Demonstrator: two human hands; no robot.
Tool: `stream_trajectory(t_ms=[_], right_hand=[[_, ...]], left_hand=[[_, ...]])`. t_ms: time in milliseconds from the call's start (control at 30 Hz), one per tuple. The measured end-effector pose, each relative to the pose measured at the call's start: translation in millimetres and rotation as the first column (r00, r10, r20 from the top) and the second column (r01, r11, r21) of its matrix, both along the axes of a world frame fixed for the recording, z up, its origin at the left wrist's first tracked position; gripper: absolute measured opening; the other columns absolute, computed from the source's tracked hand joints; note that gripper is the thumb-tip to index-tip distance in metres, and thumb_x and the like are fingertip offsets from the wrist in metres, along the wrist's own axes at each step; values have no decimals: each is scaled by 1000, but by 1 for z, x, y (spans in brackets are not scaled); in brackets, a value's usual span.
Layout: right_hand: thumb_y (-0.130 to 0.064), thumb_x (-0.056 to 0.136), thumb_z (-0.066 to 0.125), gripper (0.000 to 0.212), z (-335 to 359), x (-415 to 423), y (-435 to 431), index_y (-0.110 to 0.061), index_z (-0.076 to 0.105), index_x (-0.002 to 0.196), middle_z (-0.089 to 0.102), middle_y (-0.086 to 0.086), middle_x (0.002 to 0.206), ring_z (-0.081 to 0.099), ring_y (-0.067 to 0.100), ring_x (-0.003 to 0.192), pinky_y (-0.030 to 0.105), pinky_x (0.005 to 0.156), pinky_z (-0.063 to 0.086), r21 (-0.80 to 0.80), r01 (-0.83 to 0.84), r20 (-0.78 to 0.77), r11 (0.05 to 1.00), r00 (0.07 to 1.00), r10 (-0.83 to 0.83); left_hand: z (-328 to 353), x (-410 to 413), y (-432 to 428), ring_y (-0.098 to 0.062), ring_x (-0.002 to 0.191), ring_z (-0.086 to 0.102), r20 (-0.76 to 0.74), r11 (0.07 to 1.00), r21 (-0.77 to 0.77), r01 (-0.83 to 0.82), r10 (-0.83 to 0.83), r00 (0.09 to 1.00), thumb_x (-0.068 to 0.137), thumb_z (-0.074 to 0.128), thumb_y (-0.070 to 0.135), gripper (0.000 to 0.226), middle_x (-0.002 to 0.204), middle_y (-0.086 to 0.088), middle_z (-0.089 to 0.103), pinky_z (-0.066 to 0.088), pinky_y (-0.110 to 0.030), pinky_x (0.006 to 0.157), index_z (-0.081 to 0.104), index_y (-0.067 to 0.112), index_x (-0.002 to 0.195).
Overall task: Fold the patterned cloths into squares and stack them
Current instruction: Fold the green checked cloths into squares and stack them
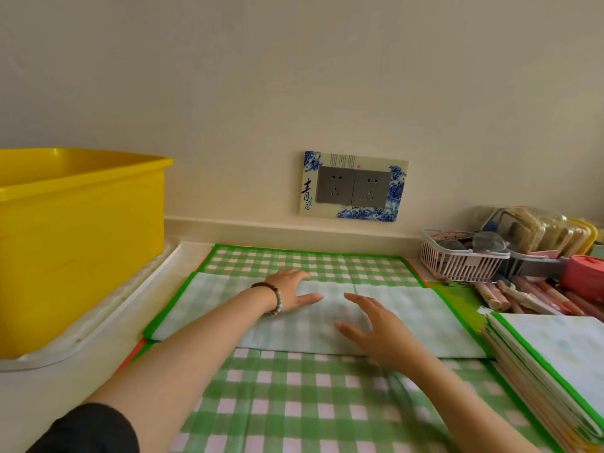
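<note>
A: What does the cloth look like?

B: The green checked cloth (313, 403) lies spread on the counter (39, 410), green and white squares with a bright green border. A pale band of it (313, 315), the faded reverse side, is folded over across the middle, so the bolder check shows above and below that band.

A: And the hands?

B: The left hand (291, 292) rests flat on the folded band, fingers spread, with a beaded bracelet (273, 297) at the wrist. The right hand (376, 328) is just beside it on the same band, fingers spread and open, pinching nothing; whether its palm touches the cloth I cannot tell.

A: Any folded ones?

B: A stack of folded cloths (552, 364) sits at the right edge, touching the checked cloth, its top piece pale with a green edge.

A: Containers?

B: A yellow tub (78, 243) stands at the left on a white tray (98, 315); its inside is hidden. At the far right a pink slotted basket (457, 259) holds glasses, clear packets (536, 230) stand behind it, and a red lidded box (585, 276) sits beside it with pens (529, 299) lying in front. A double socket (353, 188) with a blue flowered frame is on the wall
</note>
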State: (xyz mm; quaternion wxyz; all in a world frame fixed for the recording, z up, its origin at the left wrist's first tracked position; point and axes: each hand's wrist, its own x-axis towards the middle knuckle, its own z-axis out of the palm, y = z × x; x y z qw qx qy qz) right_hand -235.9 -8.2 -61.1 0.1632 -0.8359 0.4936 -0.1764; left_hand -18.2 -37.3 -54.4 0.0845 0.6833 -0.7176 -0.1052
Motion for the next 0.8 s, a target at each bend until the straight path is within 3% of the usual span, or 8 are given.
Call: stream_trajectory(t_ms=[133,233,367,433,533,700,800], right_hand=[[-58,84,54,64,0,-20,-22,-32,35,140,38,-5,147,42,16,130,32,107,34,39,161,-4,986,987,-161],[-61,82,54,67,-6,-23,-28,-30,37,139,41,-4,145,43,16,129,34,107,36,76,176,0,981,984,-177],[-63,80,55,69,-8,-22,-30,-29,38,139,41,-5,144,41,16,130,34,108,35,69,161,25,984,986,-164],[-62,81,55,68,-7,-21,-29,-29,38,138,42,-5,144,42,16,129,34,108,35,56,158,27,986,987,-159],[-58,82,58,64,-8,-20,-28,-29,41,137,44,-6,141,44,15,127,31,105,37,68,174,96,982,979,-180],[-47,83,63,62,-2,-21,-28,-24,42,136,45,-1,139,45,16,125,29,99,37,54,230,336,972,912,-235],[-44,80,68,74,2,-19,-24,-21,34,141,36,3,147,35,19,135,34,106,34,157,229,531,961,801,-278]], left_hand=[[-2,-4,-20,-21,129,35,60,1000,17,2,-3,998,74,47,77,85,143,-2,35,35,-40,105,37,21,138],[4,-7,-31,-20,119,43,77,998,54,-23,19,997,66,53,80,88,135,-1,43,40,-39,99,40,21,130],[15,-12,-36,-22,129,41,96,989,147,-26,12,995,69,55,76,95,146,-1,36,38,-37,104,33,18,141],[19,-13,-35,-22,131,40,111,990,140,12,-28,993,76,54,70,85,148,-2,35,36,-36,106,38,16,140],[20,-8,-31,-22,118,53,-11,993,72,96,-96,995,86,55,53,40,137,-3,51,43,-33,96,61,18,106],[23,5,-5,-22,117,55,-288,984,-143,108,-145,946,90,56,41,43,126,-6,59,41,-31,97,59,11,122],[21,12,14,-17,112,57,-432,955,-298,10,-144,890,93,52,35,35,118,0,63,42,-26,92,58,13,121]])
